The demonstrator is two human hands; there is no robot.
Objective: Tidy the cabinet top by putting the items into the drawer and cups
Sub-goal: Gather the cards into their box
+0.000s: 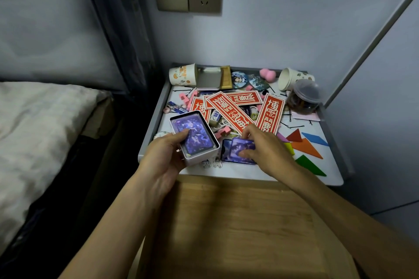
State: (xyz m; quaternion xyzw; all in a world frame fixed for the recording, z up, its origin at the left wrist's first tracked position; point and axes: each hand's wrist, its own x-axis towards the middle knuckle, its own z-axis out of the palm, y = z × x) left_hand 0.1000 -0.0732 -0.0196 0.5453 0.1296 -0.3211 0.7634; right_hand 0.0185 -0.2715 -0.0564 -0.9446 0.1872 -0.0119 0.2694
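My left hand (166,152) grips a small white tin box (197,142) of purple cards at the cabinet top's front left, thumb lying on the top card. My right hand (260,142) pinches a loose purple card (238,152) lying on the white cabinet top (249,172) beside the box. Red paper strips (235,108) with white characters lie fanned across the middle. Two paper cups lie on their sides at the back: one left (182,74), one right (292,78). The box's lid (208,78) lies by the left cup.
Coloured tangram pieces (306,145) lie at the front right. A clear jar (305,97) of dark hair ties lies tipped at the right back. Round badges (239,79), pink pieces, hairpins and pens are scattered about. A bed (45,124) stands to the left; wooden cabinet front (238,222) below.
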